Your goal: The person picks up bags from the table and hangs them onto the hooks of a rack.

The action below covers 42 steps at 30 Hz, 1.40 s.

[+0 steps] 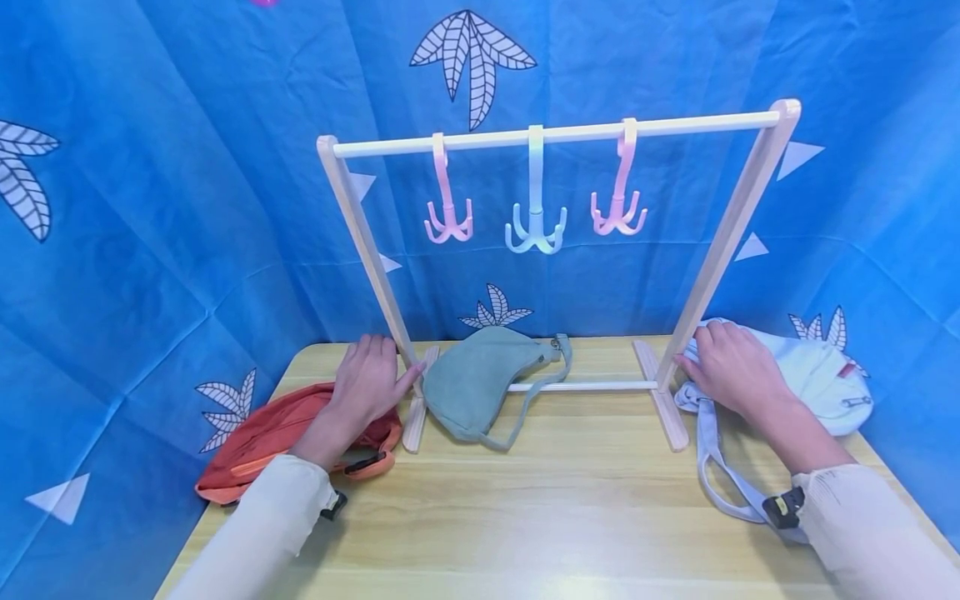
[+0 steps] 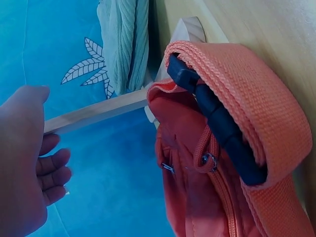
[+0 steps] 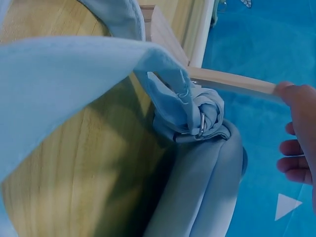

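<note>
A wooden rack (image 1: pixel 558 136) stands upright, with two pink hooks (image 1: pixel 448 225) and a pale blue hook (image 1: pixel 536 233) on its top bar. Low on its left post (image 2: pixel 98 111), my left hand (image 1: pixel 367 375) grips the wood between thumb and fingers. My right hand (image 1: pixel 738 367) holds the right post (image 3: pixel 237 81) in the same way. A red bag (image 1: pixel 262 442) lies beneath my left forearm, its orange strap (image 2: pixel 256 94) buckled. Between the posts a green bag (image 1: pixel 476 379) rests over the lower bar. Beside my right hand lies a pale blue bag (image 1: pixel 813 375) with its strap (image 3: pixel 74 74) loose.
The wooden table (image 1: pixel 540 517) extends in front of the rack. Blue patterned cloth (image 1: pixel 187 167) hangs behind and at both sides. The rack's feet (image 1: pixel 663 408) stand on the tabletop close to the bags.
</note>
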{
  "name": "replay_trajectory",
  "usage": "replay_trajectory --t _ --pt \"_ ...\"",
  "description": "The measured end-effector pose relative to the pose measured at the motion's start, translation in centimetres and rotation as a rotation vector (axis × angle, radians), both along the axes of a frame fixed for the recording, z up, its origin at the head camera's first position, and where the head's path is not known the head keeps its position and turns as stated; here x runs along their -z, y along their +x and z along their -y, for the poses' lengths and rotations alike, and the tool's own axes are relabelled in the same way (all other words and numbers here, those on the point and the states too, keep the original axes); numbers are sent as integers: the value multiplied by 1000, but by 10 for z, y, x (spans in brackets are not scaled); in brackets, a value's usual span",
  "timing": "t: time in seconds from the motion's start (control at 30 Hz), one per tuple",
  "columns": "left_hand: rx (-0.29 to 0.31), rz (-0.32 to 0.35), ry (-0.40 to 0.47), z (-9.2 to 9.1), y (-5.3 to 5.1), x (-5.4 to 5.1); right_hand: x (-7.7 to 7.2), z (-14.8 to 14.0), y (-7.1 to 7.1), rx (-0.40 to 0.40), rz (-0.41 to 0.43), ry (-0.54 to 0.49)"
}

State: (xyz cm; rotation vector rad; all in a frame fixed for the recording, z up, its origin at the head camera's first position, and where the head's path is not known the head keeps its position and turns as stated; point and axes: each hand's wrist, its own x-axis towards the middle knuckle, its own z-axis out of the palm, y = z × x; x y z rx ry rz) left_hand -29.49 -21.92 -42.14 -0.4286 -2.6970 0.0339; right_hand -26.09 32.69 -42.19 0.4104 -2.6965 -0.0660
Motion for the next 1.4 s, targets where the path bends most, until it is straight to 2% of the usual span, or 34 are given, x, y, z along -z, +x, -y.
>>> replay_trajectory --t 0.3,0.57,1.03,1.4 --pt "-27 -29 -31 -2 -5 1 6 -1 -8 -55 -70 -45" --pt "8 -84 -54 -1 -9 5 7 -1 -12 -121 -134 -69" --pt "25 -77 -73 0 -12 8 12 3 -14 -146 -132 -101" --pt "31 -92 -63 -1 -17 10 12 4 -16 -110 -105 -117"
